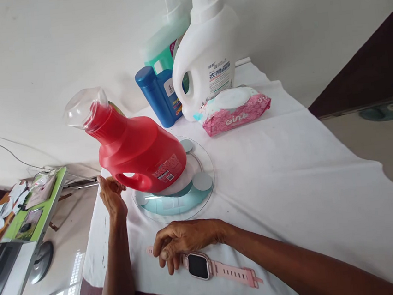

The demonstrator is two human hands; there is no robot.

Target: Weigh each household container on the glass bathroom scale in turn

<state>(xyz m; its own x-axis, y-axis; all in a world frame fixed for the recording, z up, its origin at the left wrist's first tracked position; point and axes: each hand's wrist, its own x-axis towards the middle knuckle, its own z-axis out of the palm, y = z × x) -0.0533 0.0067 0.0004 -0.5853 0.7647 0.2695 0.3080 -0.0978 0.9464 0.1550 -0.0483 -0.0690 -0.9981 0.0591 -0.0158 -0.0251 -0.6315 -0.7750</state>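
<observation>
A large red detergent bottle (140, 146) with a clear cap stands on a round glass scale (174, 205) and appears slanted to the left in the view. My left hand (112, 195) is beside the bottle's lower left side, near its handle. Its thumb points up and its fingers are partly hidden, so contact is unclear; it looks open. A pink smartwatch (198, 265) with a dark screen lies on the white tablecloth (275, 205). Over part of the watch strap hovers or rests my right hand (182, 239), its fingers loosely bent and apart, with nothing visible in them.
Behind the scale are a pink wipes packet (234, 111), a white detergent bottle (205, 58), a blue bottle (160, 95) and a green bottle (162, 44) near the wall. At left, a green-topped desk (53, 198) holds papers. The table's front edge has a dark red border.
</observation>
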